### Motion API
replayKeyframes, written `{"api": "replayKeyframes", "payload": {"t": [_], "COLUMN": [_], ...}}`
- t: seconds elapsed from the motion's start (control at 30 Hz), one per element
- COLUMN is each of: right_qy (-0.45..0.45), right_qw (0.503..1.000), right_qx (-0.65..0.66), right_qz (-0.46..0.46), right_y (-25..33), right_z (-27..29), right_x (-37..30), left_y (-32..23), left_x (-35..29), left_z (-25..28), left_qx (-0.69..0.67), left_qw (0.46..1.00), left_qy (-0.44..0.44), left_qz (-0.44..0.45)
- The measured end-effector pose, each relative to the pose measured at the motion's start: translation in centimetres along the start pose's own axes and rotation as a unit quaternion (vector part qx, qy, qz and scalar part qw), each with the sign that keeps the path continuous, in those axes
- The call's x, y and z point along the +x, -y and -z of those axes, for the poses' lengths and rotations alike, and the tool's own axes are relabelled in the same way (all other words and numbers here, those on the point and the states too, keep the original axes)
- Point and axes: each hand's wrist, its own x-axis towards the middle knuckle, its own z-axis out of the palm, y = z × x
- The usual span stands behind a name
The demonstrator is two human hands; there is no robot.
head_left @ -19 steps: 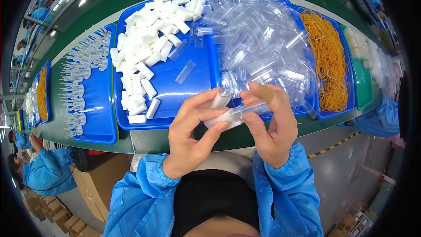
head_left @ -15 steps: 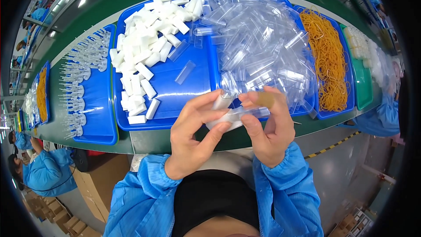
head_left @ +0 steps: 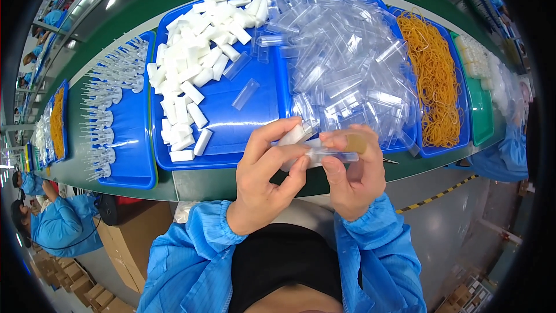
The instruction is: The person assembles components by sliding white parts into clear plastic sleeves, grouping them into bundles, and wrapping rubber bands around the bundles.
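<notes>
My left hand (head_left: 263,177) is closed around white foam-like blocks; one block (head_left: 296,134) shows between its fingers, with clear plastic at its far end. A second white piece is mostly hidden behind the fingers. My right hand (head_left: 360,181), which has a tan bandage on one finger, pinches a clear plastic sleeve (head_left: 346,156). The sleeve meets the left fingertips; whether a block is inside it I cannot tell. Just beyond the hands are a pile of clear sleeves (head_left: 341,52) and a blue tray (head_left: 243,133) with loose white blocks (head_left: 194,72).
To the left, a blue tray (head_left: 132,139) holds clear thin-stemmed parts (head_left: 103,113). Yellow rubber bands (head_left: 433,87) fill a tray on the right, beside a green tray (head_left: 480,116). A cardboard box (head_left: 130,237) stands below the table at left. A co-worker in blue (head_left: 63,223) sits farther left.
My left hand has shifted slightly right, closer to my right hand. The clear sleeve now lies more level, its end showing past my right fingertips.
</notes>
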Motion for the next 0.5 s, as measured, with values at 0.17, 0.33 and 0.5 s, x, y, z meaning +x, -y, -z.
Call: {"api": "replayKeyframes", "payload": {"t": [0.17, 0.33, 0.5], "right_qy": [0.01, 0.09, 0.138], "right_qw": [1.0, 0.994, 0.99], "right_qx": [0.021, 0.011, -0.013], "right_qz": [-0.003, -0.055, 0.002], "right_y": [0.2, 1.4, 1.2], "right_z": [0.6, 0.7, 0.7], "right_x": [1.3, 2.6, 3.6], "left_y": [-0.2, 0.0, 0.4], "left_x": [-0.1, -0.4, -0.5], "left_z": [0.7, 0.7, 0.4], "left_qx": [-0.019, -0.001, -0.063], "left_qw": [1.0, 1.0, 0.997], "left_qy": [0.022, -0.009, -0.033], "left_qz": [-0.008, -0.016, 0.04]}}
